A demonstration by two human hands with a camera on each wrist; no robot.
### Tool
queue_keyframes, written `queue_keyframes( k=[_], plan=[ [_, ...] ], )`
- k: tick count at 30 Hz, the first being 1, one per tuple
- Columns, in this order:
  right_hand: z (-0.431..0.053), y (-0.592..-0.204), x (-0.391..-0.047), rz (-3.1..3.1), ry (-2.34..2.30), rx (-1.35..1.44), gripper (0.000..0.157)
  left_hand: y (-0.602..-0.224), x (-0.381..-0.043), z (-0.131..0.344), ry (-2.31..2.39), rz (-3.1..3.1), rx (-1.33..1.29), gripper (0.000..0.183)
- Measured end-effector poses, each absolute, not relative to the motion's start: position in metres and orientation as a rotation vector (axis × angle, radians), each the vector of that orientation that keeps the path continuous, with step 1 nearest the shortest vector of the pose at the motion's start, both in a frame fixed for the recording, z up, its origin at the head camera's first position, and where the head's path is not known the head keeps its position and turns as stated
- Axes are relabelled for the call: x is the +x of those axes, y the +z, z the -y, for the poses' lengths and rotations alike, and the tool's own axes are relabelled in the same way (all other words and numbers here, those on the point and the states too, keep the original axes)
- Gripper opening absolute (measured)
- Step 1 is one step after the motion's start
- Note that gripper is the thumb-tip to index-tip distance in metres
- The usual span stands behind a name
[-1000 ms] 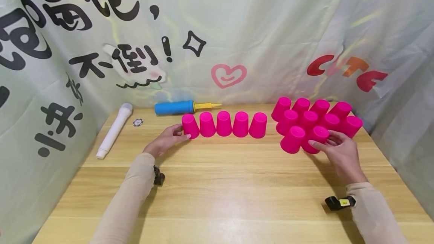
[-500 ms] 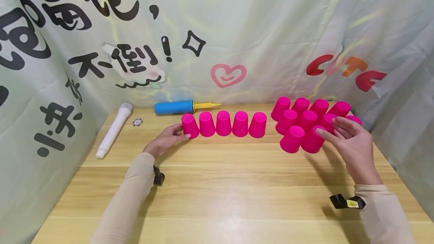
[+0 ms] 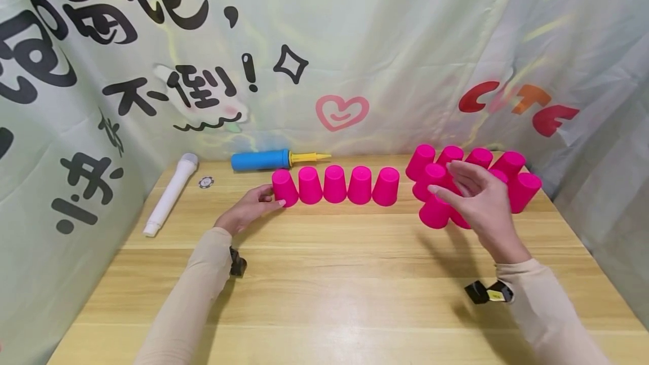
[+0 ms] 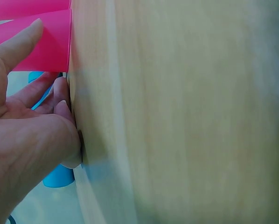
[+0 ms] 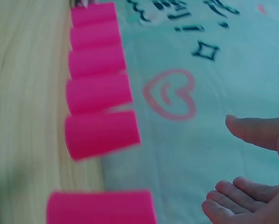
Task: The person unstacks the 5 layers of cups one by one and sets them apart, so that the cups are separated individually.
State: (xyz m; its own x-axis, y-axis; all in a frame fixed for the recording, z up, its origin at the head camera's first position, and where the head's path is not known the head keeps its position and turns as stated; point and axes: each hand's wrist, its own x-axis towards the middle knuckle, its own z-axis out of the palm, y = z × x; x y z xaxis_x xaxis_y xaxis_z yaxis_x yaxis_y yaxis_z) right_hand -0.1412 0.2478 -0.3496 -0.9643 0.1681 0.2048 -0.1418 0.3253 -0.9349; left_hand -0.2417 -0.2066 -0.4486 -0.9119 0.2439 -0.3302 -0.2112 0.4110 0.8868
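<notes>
Pink cups stand upside down on the wooden table. Several form a straight row, and my left hand pinches the leftmost cup, thumb on its near side. In the left wrist view the thumb lies along that cup while the other fingers are partly behind it. Over a cluster of pink cups at the right hovers my right hand, thumb and fingers spread, holding nothing. It hides part of the cluster. The right wrist view shows this hand apart from the row's end cup.
A blue hand pump with a yellow nozzle lies behind the row. To the left are a white microphone-shaped object and a small round chip. A printed cloth hangs along the table's back and sides.
My right hand touched a front cup of the cluster, then shifted right, and now has swung left and up above the cups. My left hand and the row have stayed put.
</notes>
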Motion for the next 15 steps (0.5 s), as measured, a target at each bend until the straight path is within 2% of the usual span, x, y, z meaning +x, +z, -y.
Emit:
queue_keyframes(
  k=[5, 9, 15],
  plan=[
    [-0.224, -0.358, -0.151, 2.422, 1.635, 0.060, 0.067, -0.447, -0.241, 0.206, 1.512, -2.262, 0.036, 0.070],
    [-0.207, -0.370, -0.159, 2.437, 1.650, 0.126, 0.063, -0.445, -0.240, 0.206, 1.519, -2.260, 0.038, 0.069],
    [-0.191, -0.388, -0.175, 2.402, 1.725, 0.098, 0.062, -0.445, -0.239, 0.206, 1.527, -2.254, 0.038, 0.069]
  ],
)
